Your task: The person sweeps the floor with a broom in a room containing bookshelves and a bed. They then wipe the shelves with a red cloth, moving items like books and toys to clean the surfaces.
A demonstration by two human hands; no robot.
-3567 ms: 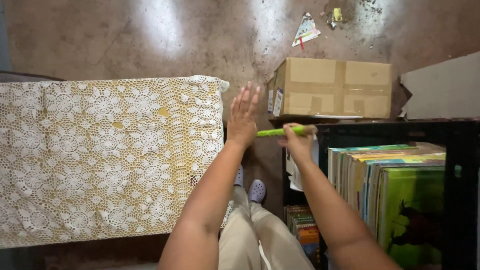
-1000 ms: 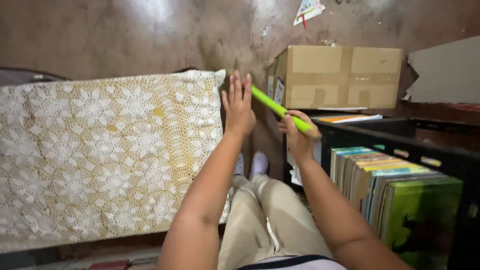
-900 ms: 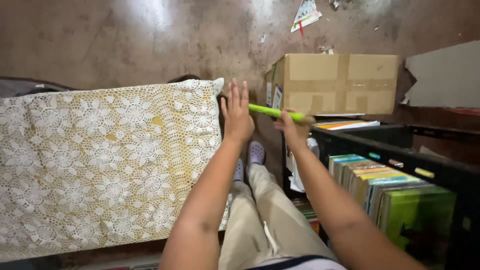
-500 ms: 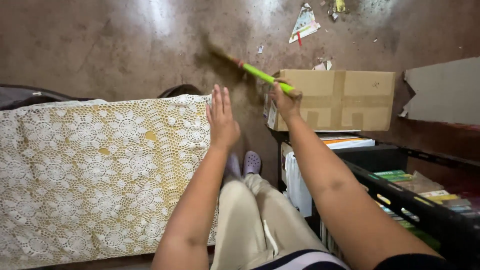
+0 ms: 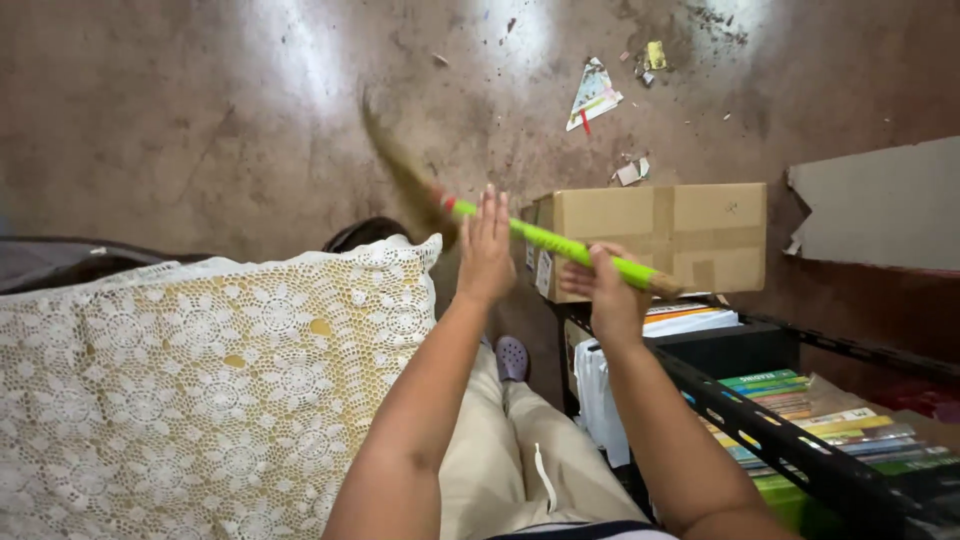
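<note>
My right hand (image 5: 608, 288) grips the bright green handle of a small broom (image 5: 545, 242). The broom's brown bristle end (image 5: 400, 180) is blurred and points up and to the left over the brown floor. My left hand (image 5: 486, 250) is flat with fingers together, held upright against the handle, just right of the corner of a white crochet cloth (image 5: 200, 380). A cardboard box (image 5: 660, 235) stands right behind both hands.
A black shelf (image 5: 800, 440) with several upright books stands at the right. Paper scraps (image 5: 597, 95) lie on the floor at the top. A grey board (image 5: 880, 205) leans at the far right. My legs and a purple shoe (image 5: 512, 357) show below.
The broom has swung from level in front of the box to pointing up and left over the floor. My view has tilted up, showing more floor and less shelf.
</note>
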